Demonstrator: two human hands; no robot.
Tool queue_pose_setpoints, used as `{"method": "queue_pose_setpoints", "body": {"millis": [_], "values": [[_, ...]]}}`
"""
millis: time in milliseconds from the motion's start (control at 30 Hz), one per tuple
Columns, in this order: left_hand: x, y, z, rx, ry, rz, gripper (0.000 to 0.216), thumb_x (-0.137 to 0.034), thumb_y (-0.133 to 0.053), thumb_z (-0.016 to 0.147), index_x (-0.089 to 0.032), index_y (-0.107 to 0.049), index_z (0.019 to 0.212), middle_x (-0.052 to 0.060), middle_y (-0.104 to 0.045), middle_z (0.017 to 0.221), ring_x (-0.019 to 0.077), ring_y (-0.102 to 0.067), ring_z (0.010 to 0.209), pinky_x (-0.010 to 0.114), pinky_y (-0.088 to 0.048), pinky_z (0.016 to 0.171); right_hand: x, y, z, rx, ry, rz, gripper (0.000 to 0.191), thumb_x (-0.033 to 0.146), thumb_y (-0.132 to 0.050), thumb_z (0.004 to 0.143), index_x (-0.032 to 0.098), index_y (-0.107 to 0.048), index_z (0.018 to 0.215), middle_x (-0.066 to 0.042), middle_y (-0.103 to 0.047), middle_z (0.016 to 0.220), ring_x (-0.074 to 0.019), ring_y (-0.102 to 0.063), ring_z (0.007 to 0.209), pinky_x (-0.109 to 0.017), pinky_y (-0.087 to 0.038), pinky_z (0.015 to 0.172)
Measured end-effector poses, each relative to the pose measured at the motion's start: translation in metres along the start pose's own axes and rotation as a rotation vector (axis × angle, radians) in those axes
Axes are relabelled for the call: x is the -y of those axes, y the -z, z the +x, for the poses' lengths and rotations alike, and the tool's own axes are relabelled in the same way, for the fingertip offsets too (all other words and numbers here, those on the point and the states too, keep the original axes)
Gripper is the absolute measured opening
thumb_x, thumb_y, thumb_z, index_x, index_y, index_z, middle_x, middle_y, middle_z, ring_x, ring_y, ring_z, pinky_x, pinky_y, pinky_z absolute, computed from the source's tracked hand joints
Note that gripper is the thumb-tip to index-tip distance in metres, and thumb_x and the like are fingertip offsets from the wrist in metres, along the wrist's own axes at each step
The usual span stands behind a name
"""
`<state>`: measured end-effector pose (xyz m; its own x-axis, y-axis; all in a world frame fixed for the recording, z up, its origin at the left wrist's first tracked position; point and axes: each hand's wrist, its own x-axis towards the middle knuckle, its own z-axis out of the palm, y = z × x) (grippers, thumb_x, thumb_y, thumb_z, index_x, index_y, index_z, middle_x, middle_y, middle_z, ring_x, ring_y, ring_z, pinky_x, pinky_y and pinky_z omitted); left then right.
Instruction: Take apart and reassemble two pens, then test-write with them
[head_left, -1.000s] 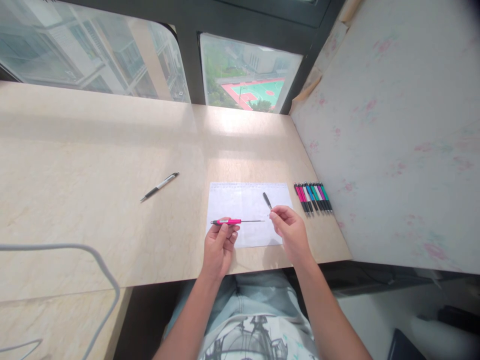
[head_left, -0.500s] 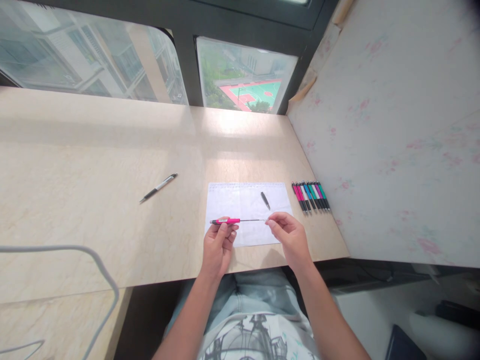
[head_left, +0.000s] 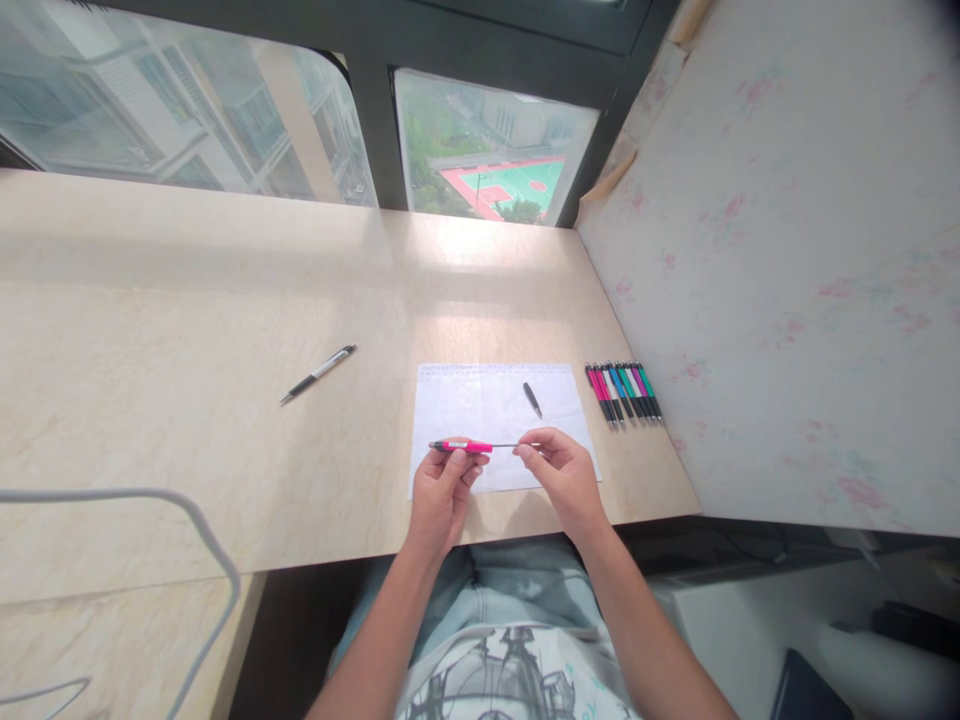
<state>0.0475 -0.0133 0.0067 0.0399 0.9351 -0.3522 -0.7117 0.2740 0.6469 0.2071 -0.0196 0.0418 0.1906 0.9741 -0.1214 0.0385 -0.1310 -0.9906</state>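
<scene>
Above the near part of the sheet of paper [head_left: 469,400], my left hand [head_left: 441,500] grasps a pink pen barrel [head_left: 474,447] while my right hand [head_left: 564,478] pinches the thin refill [head_left: 504,445] jutting from its end. A black pen grip [head_left: 532,399] lies on the paper. Colored pens [head_left: 622,393] line up just right of the paper; a white-and-black pen [head_left: 319,374] lies well to its left.

pen barrel [head_left: 474,447]: hot pink | paper [head_left: 480,400]: white | wall [head_left: 787,250]: pale (pink florals) | desk [head_left: 187,290]: beige
</scene>
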Motion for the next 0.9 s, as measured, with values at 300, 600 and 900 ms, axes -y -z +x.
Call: {"method": "queue_pose_setpoints", "body": {"millis": [300, 600, 900], "values": [[-0.003, -0.002, 0.002, -0.028, 0.012, -0.092, 0.027, -0.025, -0.082, 0.071, -0.015, -0.068, 0.092, 0.004, -0.075, 0.084, 0.0101, -0.068, 0.071, 0.016, -0.051, 0.062, 0.000, 0.007, 0.007, 0.161, 0.051, -0.079, 0.030, 0.036, -0.069, 0.080, 0.024, -0.062, 0.107, -0.005, -0.069, 0.096, -0.0177, -0.063, 0.081, -0.028, -0.049, 0.065], [-0.003, 0.001, 0.003, -0.035, 0.024, -0.115, 0.028, -0.025, -0.082, 0.071, -0.016, -0.068, 0.093, 0.003, -0.075, 0.084, 0.0101, -0.069, 0.072, 0.016, -0.052, 0.061, -0.031, 0.024, 0.052, -0.238, 0.245, -1.025, 0.026, 0.029, -0.055, 0.087, 0.018, -0.066, 0.108, -0.010, -0.065, 0.099, -0.0256, -0.057, 0.094, -0.035, -0.044, 0.077], [-0.004, 0.000, 0.002, -0.027, 0.039, -0.121, 0.028, -0.027, -0.082, 0.071, -0.015, -0.068, 0.092, 0.005, -0.075, 0.084, 0.0110, -0.069, 0.072, 0.017, -0.052, 0.063, -0.038, 0.028, 0.053, -0.234, 0.265, -0.826, 0.023, 0.030, -0.052, 0.089, 0.019, -0.072, 0.093, -0.011, -0.071, 0.097, -0.0258, -0.061, 0.091, -0.039, -0.045, 0.081]]}}
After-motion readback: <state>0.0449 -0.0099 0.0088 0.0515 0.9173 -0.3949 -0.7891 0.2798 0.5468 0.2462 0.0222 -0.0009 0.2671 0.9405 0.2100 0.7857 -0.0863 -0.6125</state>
